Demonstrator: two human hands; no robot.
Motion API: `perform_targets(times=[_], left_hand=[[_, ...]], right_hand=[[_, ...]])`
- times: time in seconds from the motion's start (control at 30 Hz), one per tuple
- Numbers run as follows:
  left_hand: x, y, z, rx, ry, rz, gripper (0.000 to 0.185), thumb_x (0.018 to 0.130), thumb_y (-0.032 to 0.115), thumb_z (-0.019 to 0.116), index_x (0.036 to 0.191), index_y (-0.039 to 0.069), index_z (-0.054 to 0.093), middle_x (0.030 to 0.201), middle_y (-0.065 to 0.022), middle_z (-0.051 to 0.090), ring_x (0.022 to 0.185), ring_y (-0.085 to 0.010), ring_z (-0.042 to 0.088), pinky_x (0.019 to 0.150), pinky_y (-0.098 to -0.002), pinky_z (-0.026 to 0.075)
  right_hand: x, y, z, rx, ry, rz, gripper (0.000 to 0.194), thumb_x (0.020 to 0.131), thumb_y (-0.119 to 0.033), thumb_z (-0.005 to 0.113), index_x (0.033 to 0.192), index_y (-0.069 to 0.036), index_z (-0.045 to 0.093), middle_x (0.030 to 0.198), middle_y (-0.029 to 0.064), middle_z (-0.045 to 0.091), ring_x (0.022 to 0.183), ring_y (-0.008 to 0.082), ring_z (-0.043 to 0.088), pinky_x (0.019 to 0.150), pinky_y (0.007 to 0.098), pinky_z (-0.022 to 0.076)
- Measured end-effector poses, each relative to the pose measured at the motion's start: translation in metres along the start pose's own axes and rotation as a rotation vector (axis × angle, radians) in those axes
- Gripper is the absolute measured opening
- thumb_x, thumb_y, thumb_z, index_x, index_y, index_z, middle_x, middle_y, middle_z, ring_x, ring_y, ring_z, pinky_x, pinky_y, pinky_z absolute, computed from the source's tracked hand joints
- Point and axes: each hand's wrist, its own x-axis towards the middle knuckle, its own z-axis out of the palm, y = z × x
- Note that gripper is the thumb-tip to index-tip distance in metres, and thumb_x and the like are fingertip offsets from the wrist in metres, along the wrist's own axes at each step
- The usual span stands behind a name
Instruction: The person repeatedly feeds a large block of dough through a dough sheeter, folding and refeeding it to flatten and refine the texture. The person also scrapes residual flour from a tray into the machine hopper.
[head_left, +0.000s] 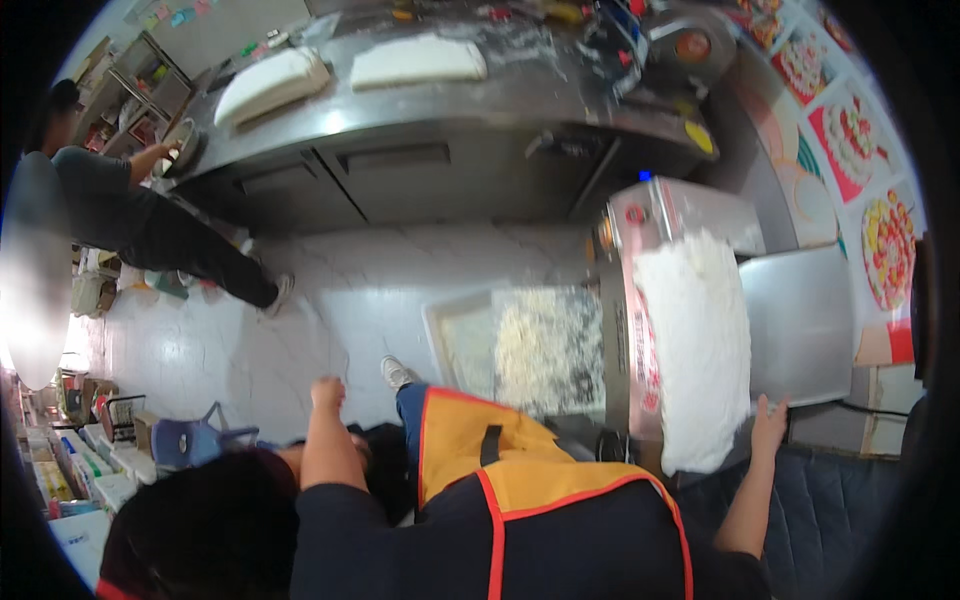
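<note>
A long slab of white dough (697, 352) hangs over the pink and steel machine (636, 300), which looks like a dough sheeter, to my right. My right hand (769, 427) is beside the slab's lower end, fingers apart, at the near edge of a steel plate (801, 326). Whether the fingertips touch that plate or the dough is hard to tell. Well away from the machine, my left hand (328, 393) is raised over the floor, curled into a fist with nothing visible in it. I wear a yellow apron (480, 442) with red trim.
A shallow tray (461, 337) with flour and crumbs lies on the floor left of the machine. Two dough slabs (420, 63) (271, 84) rest on the steel worktable (525, 97) ahead. One person (105, 187) holds a bowl at far left; another (202, 517) is close on my left.
</note>
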Motion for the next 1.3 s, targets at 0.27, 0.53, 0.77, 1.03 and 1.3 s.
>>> perform_targets(times=[0.27, 0.53, 0.77, 1.03, 1.3], left_hand=[[0.239, -0.034, -0.018, -0.244, -0.341, -0.259, 0.027, 0.083, 0.014, 0.059, 0.109, 0.007, 0.055, 0.077, -0.0103, 0.059, 0.054, -0.0235, 0.056, 0.044, -0.0361, 0.042], [0.224, 0.206, -0.100, -0.147, -0.033, 0.313, 0.044, 0.084, 0.013, 0.060, 0.123, -0.002, 0.049, 0.092, -0.0122, 0.063, 0.077, -0.0176, 0.061, 0.070, -0.0291, 0.049], [0.190, 0.288, -0.207, -0.023, 0.146, 0.551, 0.045, 0.084, 0.011, 0.063, 0.126, 0.002, 0.049, 0.102, -0.0084, 0.062, 0.088, -0.0171, 0.060, 0.078, -0.0288, 0.048], [0.196, 0.450, -0.211, 0.635, 0.479, 1.156, 0.047, 0.077, 0.019, 0.069, 0.120, 0.005, 0.055, 0.117, -0.0143, 0.058, 0.116, -0.0279, 0.050, 0.095, -0.0401, 0.040], [0.171, 0.584, -0.131, 1.184, 0.231, 1.096, 0.052, 0.070, 0.033, 0.072, 0.111, 0.006, 0.055, 0.114, -0.0098, 0.059, 0.112, -0.0232, 0.052, 0.094, -0.0379, 0.038]], right_hand=[[-0.084, -0.372, 0.040, 0.351, 0.247, -0.649, 0.006, 0.079, -0.006, 0.065, 0.081, -0.001, 0.061, 0.088, 0.0125, 0.062, 0.085, 0.0287, 0.058, 0.080, 0.0353, 0.0450], [-0.089, -0.674, 0.143, 0.151, -0.299, -0.659, 0.022, 0.082, -0.025, 0.062, 0.086, -0.004, 0.062, 0.087, 0.0138, 0.062, 0.085, 0.0310, 0.059, 0.074, 0.0395, 0.0455], [-0.063, -0.789, 0.266, 0.048, -0.380, -0.758, 0.043, 0.082, -0.031, 0.061, 0.115, -0.005, 0.056, 0.112, 0.0186, 0.059, 0.109, 0.0341, 0.052, 0.091, 0.0419, 0.0427], [-0.041, -0.845, 0.295, -0.368, -0.508, -0.807, 0.058, 0.078, -0.036, 0.066, 0.120, -0.001, 0.047, 0.126, 0.0195, 0.049, 0.110, 0.0332, 0.052, 0.091, 0.0394, 0.0443], [-0.031, -0.836, 0.318, -0.382, -0.522, -0.868, 0.058, 0.080, -0.034, 0.065, 0.123, 0.002, 0.046, 0.134, 0.0228, 0.042, 0.117, 0.0322, 0.048, 0.093, 0.0376, 0.0449]])
